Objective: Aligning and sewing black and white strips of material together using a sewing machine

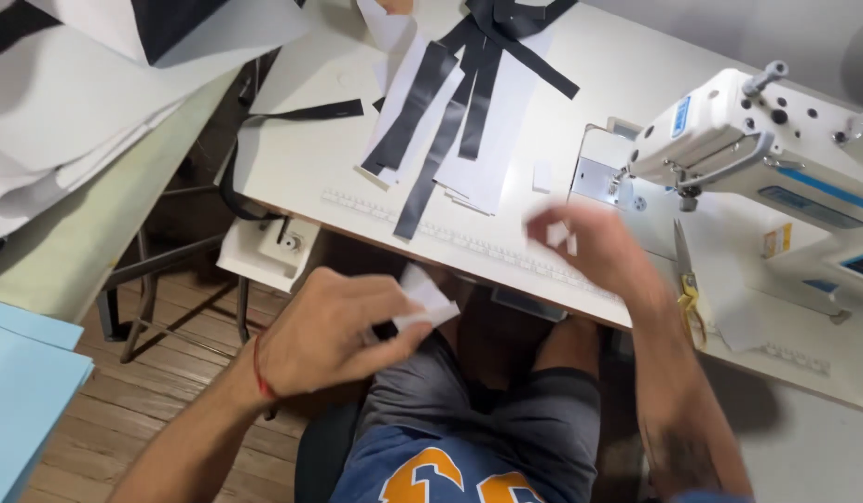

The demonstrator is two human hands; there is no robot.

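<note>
The left hand [334, 326] was closed on a small white scrap [424, 300], pinched between thumb and fingers above the person's lap, just short of the near edge of the table [301, 168]. A red thread band [260, 368] circled that wrist. The right hand [590, 247] was raised over the table edge, well apart from the left, blurred, with a small white tag [562, 235] caught at its fingertips; how tightly the fingers gripped it could not be told.

Beyond the right hand stood the white sewing machine [776, 158], its needle plate [595, 177] lit just ahead of the fingers. Scissors [685, 275] with yellow handles lay on the table just to the right of that wrist. Ahead of the left hand and further off, dark strips [431, 121] and white strips [492, 149] lay fanned across the tabletop, and a printed ruler [469, 242] ran along the edge between the two hands. A small white drawer [268, 251] hung under the table just ahead of the left hand. Far to the left of that hand lay stacked white fabric [68, 102] and blue sheets [26, 391]. Below both hands were grey shorts [487, 419].
</note>
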